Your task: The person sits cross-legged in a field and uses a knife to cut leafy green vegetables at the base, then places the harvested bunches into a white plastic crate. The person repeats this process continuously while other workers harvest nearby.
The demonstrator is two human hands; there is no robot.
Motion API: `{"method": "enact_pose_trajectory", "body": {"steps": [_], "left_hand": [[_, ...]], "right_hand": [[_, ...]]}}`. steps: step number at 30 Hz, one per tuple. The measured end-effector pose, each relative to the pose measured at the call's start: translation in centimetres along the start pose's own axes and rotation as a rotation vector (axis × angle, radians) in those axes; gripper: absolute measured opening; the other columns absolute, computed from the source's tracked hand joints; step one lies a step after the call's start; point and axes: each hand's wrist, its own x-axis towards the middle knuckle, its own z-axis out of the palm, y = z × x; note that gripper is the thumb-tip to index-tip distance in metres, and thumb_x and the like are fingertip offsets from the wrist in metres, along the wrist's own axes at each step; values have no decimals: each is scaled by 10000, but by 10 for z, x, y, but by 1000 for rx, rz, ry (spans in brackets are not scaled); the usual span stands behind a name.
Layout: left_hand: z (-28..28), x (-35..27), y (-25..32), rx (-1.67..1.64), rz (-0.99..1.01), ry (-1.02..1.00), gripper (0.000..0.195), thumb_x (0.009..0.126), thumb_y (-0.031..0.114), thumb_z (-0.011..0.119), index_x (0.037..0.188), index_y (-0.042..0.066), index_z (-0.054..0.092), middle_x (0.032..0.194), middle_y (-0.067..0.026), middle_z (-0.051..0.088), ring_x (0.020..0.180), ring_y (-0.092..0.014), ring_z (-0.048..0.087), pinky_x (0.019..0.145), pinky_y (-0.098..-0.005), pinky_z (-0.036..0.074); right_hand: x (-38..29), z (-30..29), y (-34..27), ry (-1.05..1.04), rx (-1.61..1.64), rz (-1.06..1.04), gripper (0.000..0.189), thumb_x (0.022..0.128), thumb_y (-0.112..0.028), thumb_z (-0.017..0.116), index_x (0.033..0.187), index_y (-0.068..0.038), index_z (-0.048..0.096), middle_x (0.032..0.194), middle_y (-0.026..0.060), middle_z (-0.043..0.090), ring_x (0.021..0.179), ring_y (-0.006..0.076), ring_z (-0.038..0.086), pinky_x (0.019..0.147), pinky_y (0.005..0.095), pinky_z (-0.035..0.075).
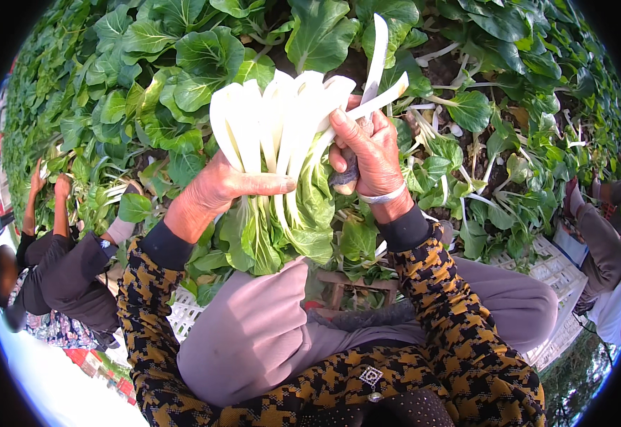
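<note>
My left hand is wrapped around a bunch of bok choy, thumb across the stems. Its thick white stalk bases point away from me, and the green leaves hang down over my knee. Close against the bunch's right side, my right hand grips a knife by its dark, worn handle. The narrow blade points up and away, clear of the bunch. A white leaf stalk crosses in front of the blade's base, next to my right thumb; whether it is detached cannot be seen.
Leafy bok choy plants grow ahead. Loose leaves and stalks litter the soil at right. White plastic crates flank my knees, with a small wooden frame between them. People crouch at left and right.
</note>
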Motion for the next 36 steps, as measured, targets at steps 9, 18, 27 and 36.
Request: {"method": "enact_pose_trajectory", "body": {"steps": [9, 18, 27, 36], "left_hand": [[-18, -18, 17, -93, -30, 252, 581, 672, -41, 687, 1220, -32, 493, 1098, -129, 619, 987, -202, 608, 889, -316, 474], [-28, -67, 51, 217, 165, 576, 650, 656, 32, 665, 1263, -56, 447, 1090, -186, 607, 986, -260, 618, 891, -343, 497], [-21, -25, 9, 1358, 118, 139, 670, 592, 3, 675, 1233, -37, 486, 1022, -166, 527, 989, -335, 550, 825, -411, 449], [-42, -2, -5, 1791, 206, 197, 622, 580, -71, 650, 1176, -68, 475, 1400, -172, 343, 936, -313, 537, 850, -413, 440]], "right_hand": [[9, -2, 0, -113, -171, -97, 182, 867, -130, 645, 959, -7, 548, 833, 117, 643, 557, 86, 540, 405, 207, 440], [-2, -68, 11, -36, -1581, -390, 312, 843, -235, 641, 920, 25, 486, 815, 230, 543, 727, 434, 550, 605, 462, 448], [53, -59, 69, -116, -1564, -266, 267, 922, -278, 507, 886, -16, 476, 649, 238, 582, 646, 439, 578, 560, 513, 447], [138, -35, 89, -256, -1594, -311, 325, 906, -299, 489, 862, 12, 575, 787, 264, 629, 777, 430, 617, 700, 485, 502]]}}
